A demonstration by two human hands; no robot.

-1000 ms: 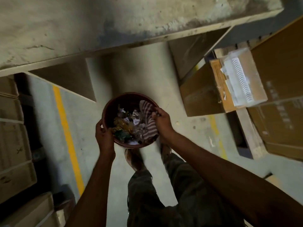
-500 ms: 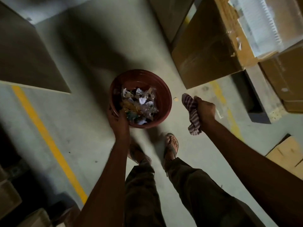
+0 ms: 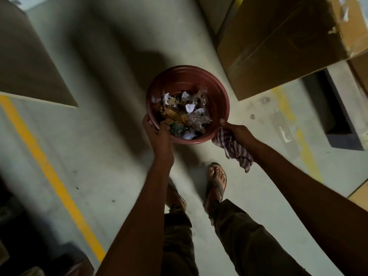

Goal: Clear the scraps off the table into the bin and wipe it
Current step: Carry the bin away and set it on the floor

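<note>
A round red-brown bin (image 3: 185,80) hangs over the concrete floor, holding several scraps (image 3: 186,112) of crumpled paper, clear plastic and gold wrapper. My left hand (image 3: 157,132) grips its near-left rim, thumb inside. My right hand (image 3: 237,132) clutches a striped cloth (image 3: 236,150) and presses against the bin's near-right rim; the cloth dangles below the hand. The table top is out of view.
A large cardboard box (image 3: 278,42) stands at the upper right, with a dark pallet gap (image 3: 336,118) beside it. A wooden panel (image 3: 25,62) juts in at the left. A yellow floor line (image 3: 47,172) runs diagonally. My sandalled feet (image 3: 216,184) stand under the bin.
The right hand, which lifted the cloth out of the bin and swung it to the right, has come back to the bin's rim. The view tilted further down to the floor.
</note>
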